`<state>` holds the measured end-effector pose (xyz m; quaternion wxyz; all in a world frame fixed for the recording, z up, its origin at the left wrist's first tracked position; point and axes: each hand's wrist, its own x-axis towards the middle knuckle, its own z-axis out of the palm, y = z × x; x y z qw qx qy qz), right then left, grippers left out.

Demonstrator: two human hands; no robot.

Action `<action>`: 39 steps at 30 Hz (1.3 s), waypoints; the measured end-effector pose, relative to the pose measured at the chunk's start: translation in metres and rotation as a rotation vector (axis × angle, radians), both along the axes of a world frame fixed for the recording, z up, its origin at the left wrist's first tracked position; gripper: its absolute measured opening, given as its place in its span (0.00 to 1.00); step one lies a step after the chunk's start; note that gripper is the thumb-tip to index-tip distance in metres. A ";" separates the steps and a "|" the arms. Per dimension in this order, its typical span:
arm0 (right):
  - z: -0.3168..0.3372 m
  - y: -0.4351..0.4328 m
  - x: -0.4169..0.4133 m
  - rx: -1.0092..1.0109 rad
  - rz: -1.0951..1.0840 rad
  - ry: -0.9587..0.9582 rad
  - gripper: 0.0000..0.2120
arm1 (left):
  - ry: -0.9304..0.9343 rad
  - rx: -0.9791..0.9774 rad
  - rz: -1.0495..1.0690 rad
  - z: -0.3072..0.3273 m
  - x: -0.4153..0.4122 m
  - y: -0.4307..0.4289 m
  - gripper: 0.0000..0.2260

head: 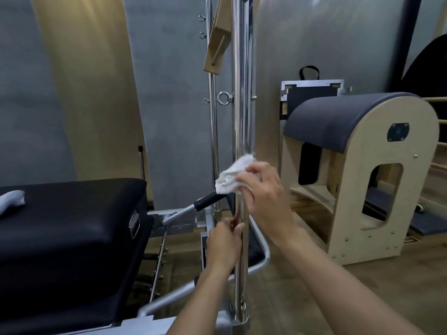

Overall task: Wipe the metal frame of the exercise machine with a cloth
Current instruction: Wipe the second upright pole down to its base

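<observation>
Two bare hands work on one upright. The right hand has its fingers curled round a crumpled white cloth and holds it against the shiny round chrome pole from the pole's right side. The cloth bunches out to the pole's left and covers its front at that height.

The left hand sits lower on the same chrome pole, below the right hand. Its thumb and fingers close around the tube from the left. A skin-coloured reflection shows in the metal between the two hands.

Close to the chrome pole:
- A steel eye bolt projects from its left side, well above the cloth.
- A thinner chrome rod stands upright just behind and left of it, carrying smaller rings.
- A pale wooden bar hangs tilted left of it, near the top.
- A grey metal handle with a black grip slants down to the left from under the cloth.
- A curved grey metal bar loops out to the right, under the right wrist.

Farther out, a black padded bench lies left of the pole, with a pale grey rolled item on its far end. Well apart on the right, a pale wooden arched barrel with a blue-grey padded top stands on the wood floor.
</observation>
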<state>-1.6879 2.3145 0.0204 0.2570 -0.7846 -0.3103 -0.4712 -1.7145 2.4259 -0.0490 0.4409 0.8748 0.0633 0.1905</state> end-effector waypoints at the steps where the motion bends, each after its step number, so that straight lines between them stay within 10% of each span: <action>1: -0.011 -0.005 -0.001 0.029 0.040 0.102 0.08 | 0.008 0.013 -0.005 0.000 0.001 0.001 0.11; 5: -0.030 -0.014 0.001 0.261 0.146 0.607 0.12 | 0.057 0.087 0.001 0.000 0.003 0.001 0.15; 10: -0.018 0.005 0.007 0.607 0.248 0.529 0.12 | 0.092 0.100 -0.006 -0.006 0.004 0.001 0.19; 18: -0.080 -0.003 0.002 0.387 0.184 0.727 0.05 | 0.164 0.211 -0.050 -0.006 0.004 0.001 0.17; 26: -0.047 0.010 -0.001 0.337 0.037 0.208 0.12 | 0.196 0.180 -0.013 -0.003 0.002 0.000 0.21; 39: -0.018 0.002 0.002 -0.239 -0.187 -0.057 0.12 | 0.028 0.007 0.082 -0.022 -0.001 -0.007 0.22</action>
